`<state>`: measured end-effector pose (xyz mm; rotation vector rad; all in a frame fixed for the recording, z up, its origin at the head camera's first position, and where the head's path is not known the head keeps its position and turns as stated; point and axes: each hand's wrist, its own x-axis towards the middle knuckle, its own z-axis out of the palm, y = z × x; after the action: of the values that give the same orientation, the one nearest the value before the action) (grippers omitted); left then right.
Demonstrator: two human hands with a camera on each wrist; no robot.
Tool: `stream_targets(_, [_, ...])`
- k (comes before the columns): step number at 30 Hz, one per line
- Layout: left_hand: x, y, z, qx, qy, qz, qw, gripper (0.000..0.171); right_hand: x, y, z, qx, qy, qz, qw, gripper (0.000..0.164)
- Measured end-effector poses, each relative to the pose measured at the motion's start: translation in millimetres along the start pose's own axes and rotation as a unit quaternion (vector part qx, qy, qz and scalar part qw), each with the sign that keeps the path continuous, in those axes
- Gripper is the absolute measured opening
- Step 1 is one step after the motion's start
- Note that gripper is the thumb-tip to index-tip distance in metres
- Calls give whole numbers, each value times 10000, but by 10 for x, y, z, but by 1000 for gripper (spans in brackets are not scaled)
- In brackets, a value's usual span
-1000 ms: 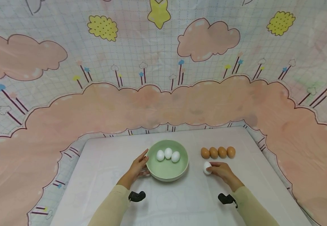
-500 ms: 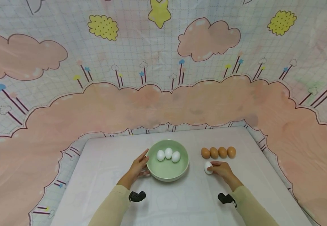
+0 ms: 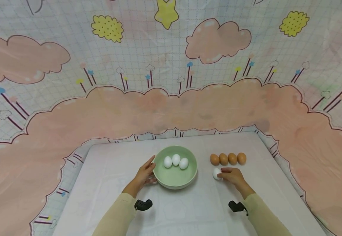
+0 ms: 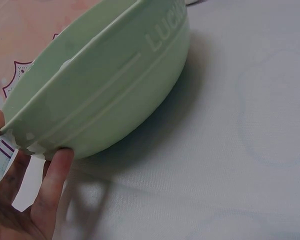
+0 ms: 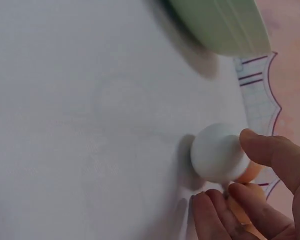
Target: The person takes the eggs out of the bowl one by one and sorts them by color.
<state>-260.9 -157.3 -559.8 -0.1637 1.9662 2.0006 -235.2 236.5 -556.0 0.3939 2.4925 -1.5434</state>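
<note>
A light green bowl with raised lettering on its outer wall stands on the table, three white eggs inside it. My left hand rests with spread fingers against the bowl's left side; in the left wrist view its fingertips touch the wall and rim. Right of the bowl, my right hand holds a white egg between thumb and fingers, the thumb on one side of the shell. Just behind that egg, several brown eggs stand in a row.
A white cloth covers the table, its far edge just behind the bowl and brown eggs. A patterned curtain with clouds and stars hangs round the back and sides. Black wrist devices sit at both sleeves.
The white egg at my right hand has shifted slightly, first right, then a little back toward the brown eggs. My left hand and the bowl stay in place.
</note>
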Motion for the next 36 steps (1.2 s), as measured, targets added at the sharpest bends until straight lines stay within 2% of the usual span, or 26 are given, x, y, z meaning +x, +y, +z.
stream_targets(5, [3,-13,-17,12,-96,188,9998,48,-18,-92,-93,-65,186,-250,9995,52])
stream_targets(11, [47,-23,-20,-50,23,-85,9999,48,-44,-318,-93,248,230,-530,9980,51])
stream_targets(17, [52,-24,-5,-51,113,-104,9999,47,-80,-562,85,782,56,-725,9943,49])
stream_targets(21, [41,-19,-7,-41,103,-77,9999,47,-102,-711,262,1232,-114,-791,9892,44])
stream_targets(24, [38,-16,-11,-23,82,-60,9999,48,-109,-831,426,1378,-162,-781,9873,41])
stream_targets(30, [18,-3,-1,-15,87,-69,9999,48,-114,-1022,773,1094,-164,-705,9914,45])
stream_targets(36, [7,-4,14,-5,100,-50,9999,48,-57,-1051,1028,263,169,-807,9962,47])
